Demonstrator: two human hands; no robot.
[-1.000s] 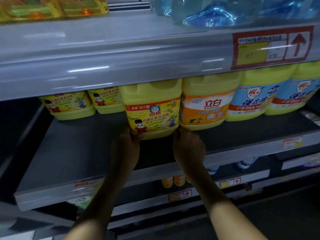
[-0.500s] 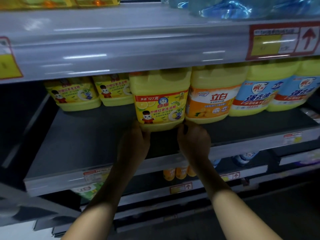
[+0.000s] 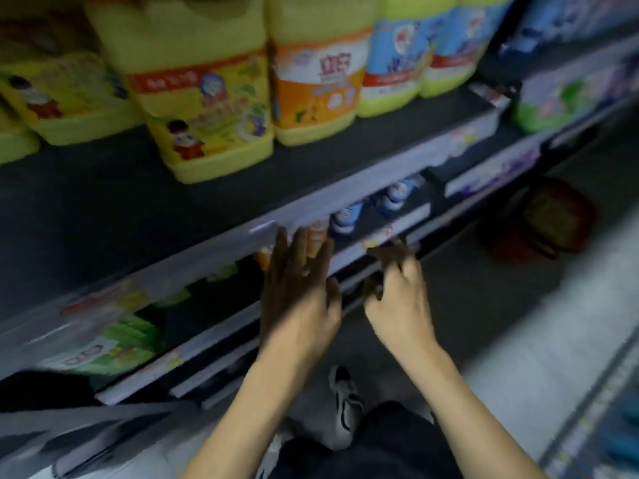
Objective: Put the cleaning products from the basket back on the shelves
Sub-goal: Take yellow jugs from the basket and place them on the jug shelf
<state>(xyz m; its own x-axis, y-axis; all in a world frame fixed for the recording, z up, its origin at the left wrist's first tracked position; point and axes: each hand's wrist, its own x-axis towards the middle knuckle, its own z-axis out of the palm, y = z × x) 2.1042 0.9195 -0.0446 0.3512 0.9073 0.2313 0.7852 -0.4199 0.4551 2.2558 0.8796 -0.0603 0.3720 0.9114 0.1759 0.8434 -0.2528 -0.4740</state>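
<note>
View tilts down vs. half a sec ago: the shelf [image 3: 103,216] now fills the top, w/ floor and basket [image 3: 546,223] showing at right. The jug [image 3: 207,108], gripped low by both hands a moment ago, now stands upright on the shelf w/ nothing touching it, front of the row, just beside the orange jug [image 3: 314,88]. So that product looks placed. The basket sits on the floor well apart to the right, too blurred to tell what's left inside. L hand [image 3: 297,299] is off the jug and lower, in front of the shelf edge, fingers straight and spread, holding nothing. R hand [image 3: 401,305] is beside it, fingers loosely curled, also empty. Release looks complete; next is prob. a reach to the basket for another product.
</note>
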